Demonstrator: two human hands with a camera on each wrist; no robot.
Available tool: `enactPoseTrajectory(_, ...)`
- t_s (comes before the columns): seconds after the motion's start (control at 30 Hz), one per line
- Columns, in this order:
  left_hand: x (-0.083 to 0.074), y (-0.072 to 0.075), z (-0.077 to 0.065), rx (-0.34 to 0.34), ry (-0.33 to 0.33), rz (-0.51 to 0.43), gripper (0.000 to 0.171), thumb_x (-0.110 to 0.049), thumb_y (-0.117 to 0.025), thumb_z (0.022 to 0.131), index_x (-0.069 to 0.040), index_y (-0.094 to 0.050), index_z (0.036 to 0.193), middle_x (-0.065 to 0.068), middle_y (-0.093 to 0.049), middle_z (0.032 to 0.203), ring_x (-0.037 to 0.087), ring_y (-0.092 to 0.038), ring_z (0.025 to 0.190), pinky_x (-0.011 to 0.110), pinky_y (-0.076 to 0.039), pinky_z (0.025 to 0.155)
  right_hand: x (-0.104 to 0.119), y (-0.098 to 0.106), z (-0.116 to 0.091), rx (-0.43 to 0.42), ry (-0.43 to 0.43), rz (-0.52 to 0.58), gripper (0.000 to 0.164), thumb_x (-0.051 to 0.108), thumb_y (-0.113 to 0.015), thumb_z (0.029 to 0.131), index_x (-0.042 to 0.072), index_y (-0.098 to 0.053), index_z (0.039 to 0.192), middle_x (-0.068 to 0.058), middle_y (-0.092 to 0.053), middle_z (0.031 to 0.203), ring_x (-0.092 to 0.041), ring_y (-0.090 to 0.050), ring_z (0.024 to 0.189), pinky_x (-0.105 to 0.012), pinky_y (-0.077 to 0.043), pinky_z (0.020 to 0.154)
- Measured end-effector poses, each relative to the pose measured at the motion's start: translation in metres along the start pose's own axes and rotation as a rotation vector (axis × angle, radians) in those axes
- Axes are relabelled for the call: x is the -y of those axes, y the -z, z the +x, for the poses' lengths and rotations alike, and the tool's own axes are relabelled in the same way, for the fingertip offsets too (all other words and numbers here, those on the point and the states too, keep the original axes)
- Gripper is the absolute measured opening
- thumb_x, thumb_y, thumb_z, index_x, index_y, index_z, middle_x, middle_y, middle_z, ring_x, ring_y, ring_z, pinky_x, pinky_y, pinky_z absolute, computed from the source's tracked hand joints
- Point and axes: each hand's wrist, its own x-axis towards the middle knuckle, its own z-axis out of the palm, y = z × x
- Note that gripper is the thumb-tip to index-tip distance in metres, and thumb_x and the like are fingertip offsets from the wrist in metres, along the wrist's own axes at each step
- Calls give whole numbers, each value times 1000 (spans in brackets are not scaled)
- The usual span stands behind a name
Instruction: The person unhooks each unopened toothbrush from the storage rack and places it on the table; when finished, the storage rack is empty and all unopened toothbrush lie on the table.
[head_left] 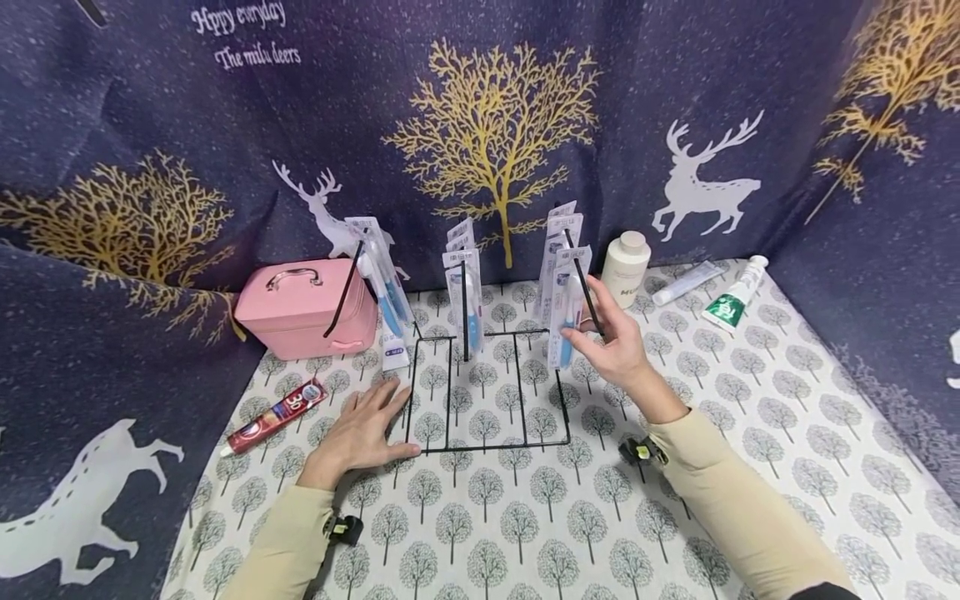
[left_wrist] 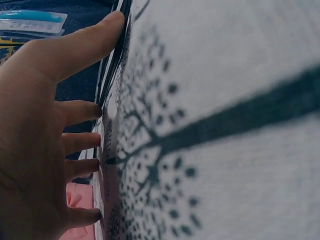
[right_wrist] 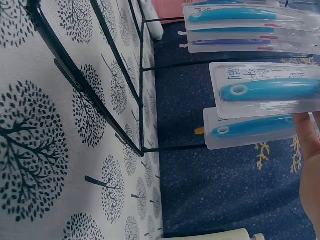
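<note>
A black wire rack (head_left: 495, 448) stands on the table, with packaged toothbrushes hanging from its three hooks. My right hand (head_left: 618, 342) pinches the front packaged toothbrush (head_left: 562, 329) on the right hook, thumb and fingers at its edge. Its blue handle (right_wrist: 272, 90) shows through the clear blister in the right wrist view. Behind it hang more packs. Several packs (head_left: 463, 292) fill the middle hook, and others (head_left: 382, 279) hang on the left one. Spread flat at the rack's front left side, my left hand (head_left: 360, 429) touches the base wire with its thumb.
Left of the rack sit a pink case (head_left: 307, 308) and a red toothpaste tube (head_left: 273, 417). A white tube (head_left: 394, 352) lies by the left hook. To the right are a cream bottle (head_left: 625, 268), a pale tube (head_left: 687, 282) and a green-and-white tube (head_left: 737, 293).
</note>
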Motion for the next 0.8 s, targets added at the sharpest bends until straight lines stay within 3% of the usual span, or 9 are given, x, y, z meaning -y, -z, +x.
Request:
enactPoseTrajectory(0.13,0,0,-1,-7,-1,-2,100,-79,-50,67,-19,-27,144,9,-16,153,37,-21,136,65,-17,105,13,0,-1,10,4,1,82,-32,-62,57,-18,-30,132,-42,-55,85,-18,-64,71,-22,-56,65)
enactPoseTrajectory(0.47,0,1,0,-4,-3,2,100,-80,-48,68,-20,-26,145,9,-14,153,36,-19,137,64,-16,106,4,7,-15,30,88,11,86,-29,-65,55,-18,-29,132,-34,-57,82,-18,-63,71,-27,-57,65)
enactPoseTrajectory(0.8,-3,2,-2,12,12,-12,99,-78,-49,68,-21,-25,145,8,-13,153,36,-18,137,63,-15,107,39,3,-11,79,147,9,82,-29,-63,51,-27,-27,125,-35,-56,76,-29,-63,62,-29,-57,60)
